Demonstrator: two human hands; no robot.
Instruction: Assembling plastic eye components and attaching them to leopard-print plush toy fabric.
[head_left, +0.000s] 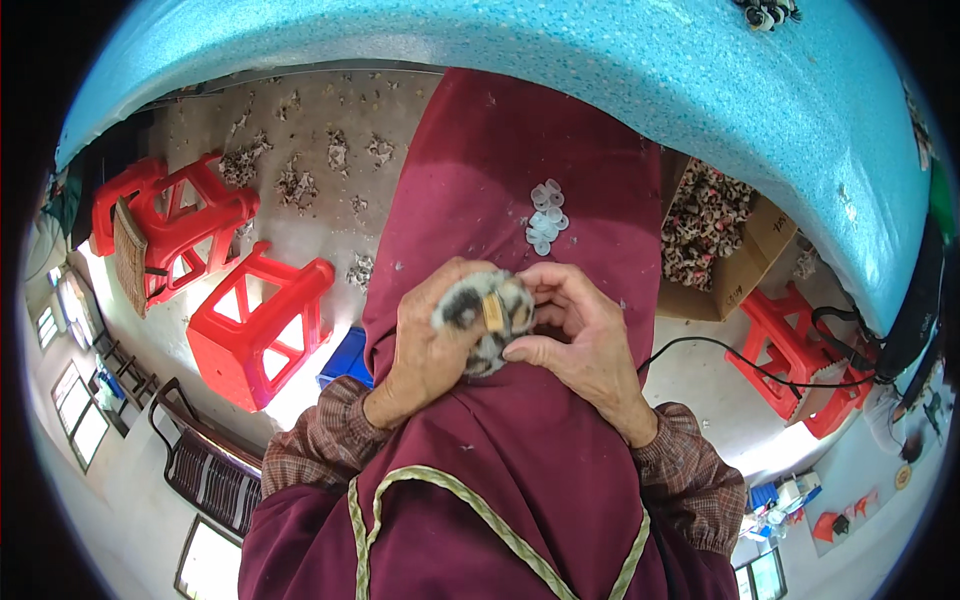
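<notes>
Head view, as I log it: left hand [425,345] and right hand [580,340] clamp fingers round a fur piece [485,320] over the apron [520,180], washers [547,215] within reach.

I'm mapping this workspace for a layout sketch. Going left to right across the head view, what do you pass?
Red plastic stools → left hand → spotted furry piece held in both hands → right hand → cardboard box of spotted pieces → another red stool.
</notes>
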